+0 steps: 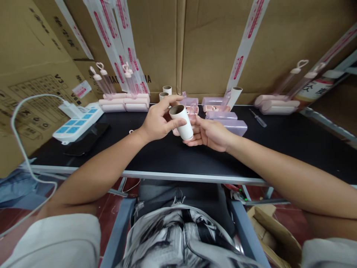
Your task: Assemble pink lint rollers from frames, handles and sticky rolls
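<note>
A white paper roll with a brown cardboard core, like a lint roller refill (184, 127), is tilted between my hands above the black table. My left hand (158, 118) grips its upper part, thumb across the front and fingers behind. My right hand (213, 133) has its fingers round the lower end, thumb raised on the right side. Just behind the roll are pink roller parts and a clear lilac cover (190, 101), partly hidden by my hands. More lilac covers (234, 126) lie right of my right hand. Beyond my left hand stand two other white rolls (167, 89).
Assembled pink lint rollers (124, 102) stand at the back left, others (280, 105) at the back right. A screwdriver (259, 118) lies near the right ones. A white power strip (78, 124) with a cable and a dark flat object (86, 139) occupy the left. Cardboard walls the back.
</note>
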The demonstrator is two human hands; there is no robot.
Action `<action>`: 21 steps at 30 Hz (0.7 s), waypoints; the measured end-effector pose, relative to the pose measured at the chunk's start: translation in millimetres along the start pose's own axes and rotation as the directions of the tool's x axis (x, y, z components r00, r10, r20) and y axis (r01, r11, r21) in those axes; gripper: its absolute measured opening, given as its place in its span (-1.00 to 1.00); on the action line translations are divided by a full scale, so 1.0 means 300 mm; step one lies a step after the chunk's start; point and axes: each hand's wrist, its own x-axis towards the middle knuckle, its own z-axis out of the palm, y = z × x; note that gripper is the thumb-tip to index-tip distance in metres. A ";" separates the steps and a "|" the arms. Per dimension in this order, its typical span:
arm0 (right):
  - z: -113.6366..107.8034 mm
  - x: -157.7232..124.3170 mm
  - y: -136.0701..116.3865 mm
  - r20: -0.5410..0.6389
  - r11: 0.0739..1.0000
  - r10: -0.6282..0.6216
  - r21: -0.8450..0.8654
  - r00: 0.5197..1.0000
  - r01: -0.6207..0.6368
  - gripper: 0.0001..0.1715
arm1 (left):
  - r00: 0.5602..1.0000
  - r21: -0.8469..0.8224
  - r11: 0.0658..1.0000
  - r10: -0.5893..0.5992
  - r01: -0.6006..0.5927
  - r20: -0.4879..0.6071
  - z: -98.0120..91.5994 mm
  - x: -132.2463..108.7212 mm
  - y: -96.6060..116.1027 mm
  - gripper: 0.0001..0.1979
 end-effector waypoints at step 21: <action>-0.015 -0.013 -0.017 0.066 1.000 -0.018 0.003 0.998 0.018 -0.46 | 0.994 -0.062 0.998 0.007 0.000 0.112 -0.004 0.011 0.013 -0.08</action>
